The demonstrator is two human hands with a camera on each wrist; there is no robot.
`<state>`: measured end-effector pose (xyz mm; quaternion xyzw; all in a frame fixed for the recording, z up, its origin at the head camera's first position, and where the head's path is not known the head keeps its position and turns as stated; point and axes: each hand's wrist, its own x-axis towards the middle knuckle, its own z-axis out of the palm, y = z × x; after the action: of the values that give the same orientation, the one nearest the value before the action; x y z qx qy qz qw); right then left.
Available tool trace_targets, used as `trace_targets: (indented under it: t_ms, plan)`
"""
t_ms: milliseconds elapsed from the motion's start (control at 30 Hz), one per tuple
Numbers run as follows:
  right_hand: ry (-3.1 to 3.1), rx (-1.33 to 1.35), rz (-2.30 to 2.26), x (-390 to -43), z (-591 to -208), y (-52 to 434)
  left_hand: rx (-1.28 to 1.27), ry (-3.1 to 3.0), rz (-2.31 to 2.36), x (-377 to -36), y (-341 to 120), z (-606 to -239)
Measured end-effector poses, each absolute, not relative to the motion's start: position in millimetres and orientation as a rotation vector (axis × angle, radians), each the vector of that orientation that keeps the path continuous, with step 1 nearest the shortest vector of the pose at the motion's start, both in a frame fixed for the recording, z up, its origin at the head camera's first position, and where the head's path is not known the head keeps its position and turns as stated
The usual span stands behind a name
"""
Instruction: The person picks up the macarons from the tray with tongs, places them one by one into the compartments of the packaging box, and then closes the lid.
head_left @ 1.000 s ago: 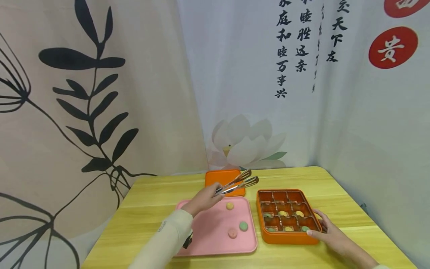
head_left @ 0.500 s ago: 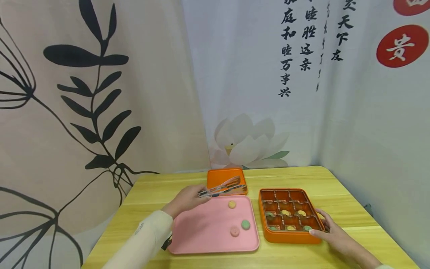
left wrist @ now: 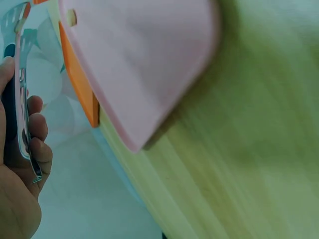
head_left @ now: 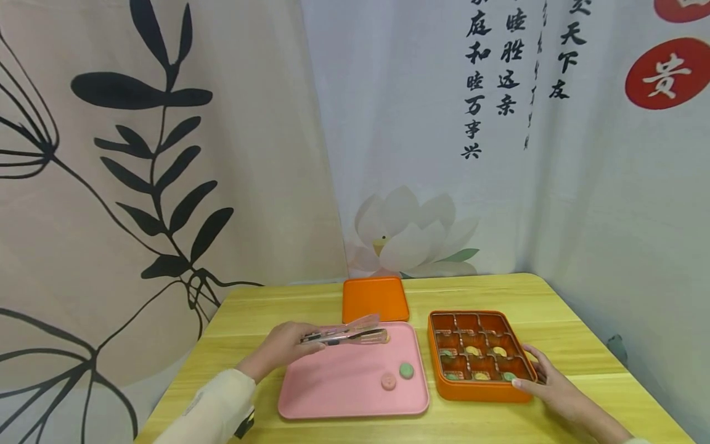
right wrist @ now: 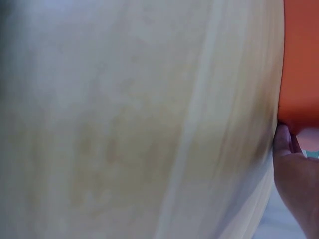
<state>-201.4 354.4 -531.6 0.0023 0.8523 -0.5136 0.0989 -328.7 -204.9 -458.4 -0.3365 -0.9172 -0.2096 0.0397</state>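
A: Where are the tongs [head_left: 338, 338]?

B: Raised over the far side of the pink tray [head_left: 333, 388]. The left grip [head_left: 283, 346] is clamped on them by the handle end, thumb on one arm and fingers round the other.

A: Why like that?

B: I'd guess to keep fingers off the food. The tips point across toward the yellow macaron [left wrist: 72, 18], which they partly hide in the head view. The tong arms stand slightly apart; I can't tell for sure whether anything sits between them.

A: And the other macarons?

B: A pink macaron [head_left: 388, 382] and a green macaron [head_left: 407, 370] lie side by side, near the tray's right edge.

A: What's the right grip [head_left: 554, 385] doing?

B: Holding the near right corner of the orange box [head_left: 482, 393], thumb at the front, fingers along the side, probably to steady it. Green and yellow pieces show in the nearer compartments of its clear divider [head_left: 457, 322].

A: And beyond that?

B: The orange lid [head_left: 375, 299] lies flat just behind the tray, presumably there to leave the compartments uncovered. Everything stands on the wood-grain counter [head_left: 261, 308], before a lotus-printed curtain [head_left: 413, 237].
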Motion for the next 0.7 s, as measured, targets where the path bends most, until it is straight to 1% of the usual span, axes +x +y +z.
trace_targets:
  t_ms: [367,700]
  plan:
    - [2.525,0.006,-1.516,-201,-532,355,-1.047,-2.830,-0.723,-314,-223,-481]
    - [2.515,-0.015,-1.547,-200,-532,355,-1.083,-2.822,-0.792,-301,-220,-504]
